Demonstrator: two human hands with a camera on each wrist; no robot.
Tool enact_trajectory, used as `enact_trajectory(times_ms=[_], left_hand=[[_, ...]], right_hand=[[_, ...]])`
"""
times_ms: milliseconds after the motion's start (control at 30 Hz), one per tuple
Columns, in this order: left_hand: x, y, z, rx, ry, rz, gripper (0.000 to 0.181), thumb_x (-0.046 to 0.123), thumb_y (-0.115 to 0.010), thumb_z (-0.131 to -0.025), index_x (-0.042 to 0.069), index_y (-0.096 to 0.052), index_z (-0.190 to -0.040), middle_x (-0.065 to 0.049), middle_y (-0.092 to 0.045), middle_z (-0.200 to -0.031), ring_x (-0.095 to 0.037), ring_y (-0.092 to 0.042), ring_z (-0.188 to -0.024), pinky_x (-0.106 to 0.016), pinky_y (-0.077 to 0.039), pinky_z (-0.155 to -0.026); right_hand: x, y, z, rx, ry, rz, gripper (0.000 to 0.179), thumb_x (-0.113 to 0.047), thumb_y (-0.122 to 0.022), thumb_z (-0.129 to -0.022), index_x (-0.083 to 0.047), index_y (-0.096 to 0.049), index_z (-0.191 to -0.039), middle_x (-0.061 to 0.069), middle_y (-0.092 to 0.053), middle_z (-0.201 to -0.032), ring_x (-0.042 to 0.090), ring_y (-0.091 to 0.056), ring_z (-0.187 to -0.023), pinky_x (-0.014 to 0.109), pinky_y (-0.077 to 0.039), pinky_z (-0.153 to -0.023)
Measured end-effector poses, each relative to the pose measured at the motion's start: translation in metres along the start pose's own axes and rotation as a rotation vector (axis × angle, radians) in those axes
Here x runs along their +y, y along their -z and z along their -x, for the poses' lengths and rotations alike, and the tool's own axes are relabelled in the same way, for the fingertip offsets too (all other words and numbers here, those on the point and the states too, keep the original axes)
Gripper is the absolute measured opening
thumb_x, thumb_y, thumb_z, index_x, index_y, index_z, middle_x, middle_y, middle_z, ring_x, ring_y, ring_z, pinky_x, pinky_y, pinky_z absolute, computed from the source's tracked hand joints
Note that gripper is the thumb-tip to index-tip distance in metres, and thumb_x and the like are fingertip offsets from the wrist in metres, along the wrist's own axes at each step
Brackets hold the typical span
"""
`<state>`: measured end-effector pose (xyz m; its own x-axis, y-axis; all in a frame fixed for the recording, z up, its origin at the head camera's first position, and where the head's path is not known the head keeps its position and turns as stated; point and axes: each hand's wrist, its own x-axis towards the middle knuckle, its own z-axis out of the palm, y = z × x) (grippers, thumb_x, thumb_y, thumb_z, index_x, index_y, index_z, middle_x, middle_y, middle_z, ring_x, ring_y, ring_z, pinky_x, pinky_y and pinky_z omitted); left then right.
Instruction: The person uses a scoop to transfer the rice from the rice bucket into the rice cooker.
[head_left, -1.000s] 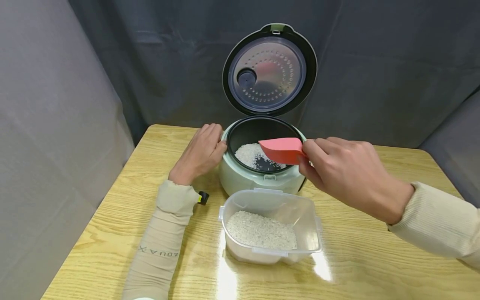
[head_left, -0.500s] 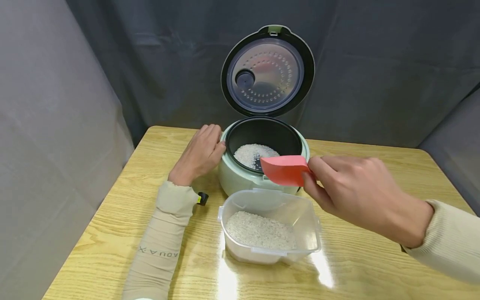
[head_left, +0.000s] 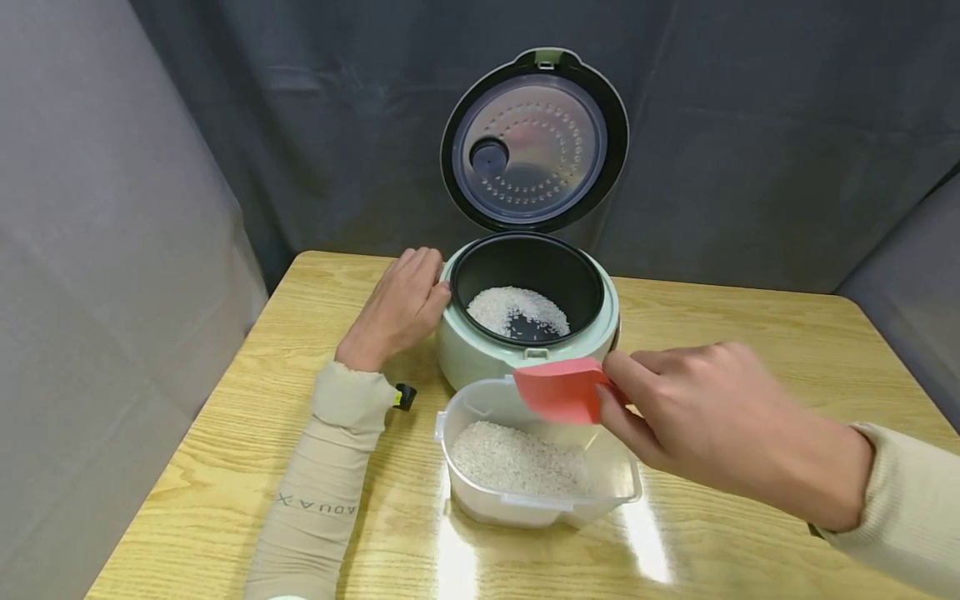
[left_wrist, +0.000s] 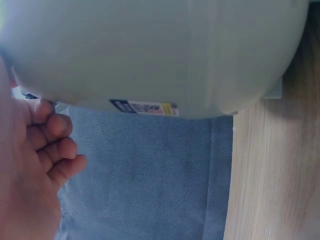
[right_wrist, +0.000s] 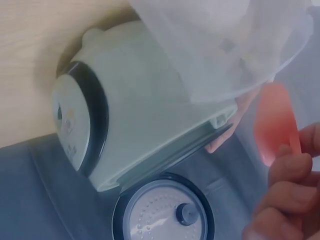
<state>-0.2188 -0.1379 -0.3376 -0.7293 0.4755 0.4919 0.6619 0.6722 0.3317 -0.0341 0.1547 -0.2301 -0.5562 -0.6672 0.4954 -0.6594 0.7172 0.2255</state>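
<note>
A coral-pink scoop (head_left: 558, 393), smooth and curved, its pointed lip turned leftward, hangs above the clear container (head_left: 517, 501), its handle pinched in the right hand (head_left: 720, 429). The left hand (head_left: 397, 308) grips the rim of the pale green rice cooker (head_left: 476, 358); white rice (head_left: 498, 308) lies unevenly in its dark pot (head_left: 528, 257).

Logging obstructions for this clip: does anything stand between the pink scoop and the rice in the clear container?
Nothing visible does. The pink scoop, held in the right grip, appears above the back of the clear container; no lid covers its open top, so the way down to the rice looks unobstructed.
</note>
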Motion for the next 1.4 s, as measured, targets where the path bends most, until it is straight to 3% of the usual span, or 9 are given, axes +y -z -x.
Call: enact_trajectory(times_ms=[233, 367, 500, 700, 900, 1200, 1400], left_hand=[[0.000, 0.001, -0.002, -0.002, -0.006, -0.002, 0.017, 0.021, -0.039, -0.096, 0.008, -0.046, -0.087, -0.008, -0.041, -0.081, -0.027, -0.040, -0.081, -0.034, -0.033, -0.077], [0.000, 0.001, -0.001, -0.009, 0.003, 0.002, 0.018, 0.021, -0.039, -0.096, 0.008, -0.046, -0.087, -0.007, -0.041, -0.081, -0.026, -0.040, -0.081, -0.034, -0.033, -0.077], [-0.001, 0.001, -0.001, -0.012, 0.010, 0.002, 0.019, 0.023, -0.038, -0.096, 0.008, -0.046, -0.087, -0.007, -0.042, -0.081, -0.026, -0.040, -0.082, -0.034, -0.033, -0.078], [-0.001, 0.001, 0.000, -0.009, 0.014, 0.003, 0.020, 0.023, -0.038, -0.097, 0.008, -0.047, -0.088, -0.007, -0.042, -0.082, -0.026, -0.041, -0.082, -0.035, -0.033, -0.078], [-0.001, 0.000, -0.001, -0.009, 0.007, 0.008, 0.017, 0.021, -0.040, -0.096, 0.008, -0.046, -0.088, -0.007, -0.041, -0.081, -0.026, -0.040, -0.081, -0.034, -0.033, -0.078], [0.000, 0.001, -0.001, -0.009, 0.008, 0.008, 0.017, 0.021, -0.040, -0.096, 0.008, -0.046, -0.087, -0.007, -0.041, -0.081, -0.026, -0.040, -0.081, -0.034, -0.033, -0.078], [-0.001, 0.001, 0.000, -0.008, 0.006, 0.013, 0.018, 0.022, -0.038, -0.096, 0.008, -0.046, -0.087, -0.007, -0.041, -0.081, -0.026, -0.041, -0.081, -0.034, -0.033, -0.078]], right_hand=[[-0.007, -0.004, 0.004, -0.077, 0.002, 0.009, 0.035, -0.033, -0.032, -0.098, -0.021, -0.043, -0.067, -0.016, -0.029, -0.054, -0.001, -0.015, -0.048, 0.020, -0.011, -0.046], [-0.011, -0.006, 0.002, -0.156, 0.004, 0.035, 0.026, -0.027, -0.055, -0.090, -0.021, -0.045, -0.067, -0.014, -0.034, -0.053, 0.002, -0.019, -0.046, 0.022, -0.015, -0.042], [-0.016, -0.008, -0.003, -0.248, -0.002, 0.045, 0.029, -0.023, -0.070, -0.082, -0.021, -0.046, -0.066, -0.013, -0.039, -0.052, 0.005, -0.024, -0.043, 0.026, -0.021, -0.038], [-0.019, -0.013, -0.013, -0.376, -0.015, 0.041, 0.038, -0.021, -0.068, -0.086, -0.025, -0.039, -0.060, -0.013, -0.030, -0.052, 0.008, -0.024, -0.042, 0.027, -0.023, -0.036], [-0.021, -0.018, -0.019, -0.450, -0.026, 0.027, 0.044, -0.014, -0.065, -0.082, -0.026, -0.033, -0.054, -0.012, -0.018, -0.053, 0.007, -0.019, -0.046, 0.025, -0.020, -0.037], [-0.030, -0.031, -0.025, -0.581, -0.023, 0.009, 0.038, -0.012, -0.069, -0.071, -0.025, -0.040, -0.051, -0.011, -0.032, -0.050, 0.009, -0.030, -0.044, 0.028, -0.028, -0.035], [-0.039, -0.042, -0.022, -0.601, -0.010, 0.048, 0.041, -0.029, -0.071, -0.086, -0.022, -0.047, -0.053, -0.008, -0.044, -0.051, 0.013, -0.039, -0.042, 0.032, -0.036, -0.036]])
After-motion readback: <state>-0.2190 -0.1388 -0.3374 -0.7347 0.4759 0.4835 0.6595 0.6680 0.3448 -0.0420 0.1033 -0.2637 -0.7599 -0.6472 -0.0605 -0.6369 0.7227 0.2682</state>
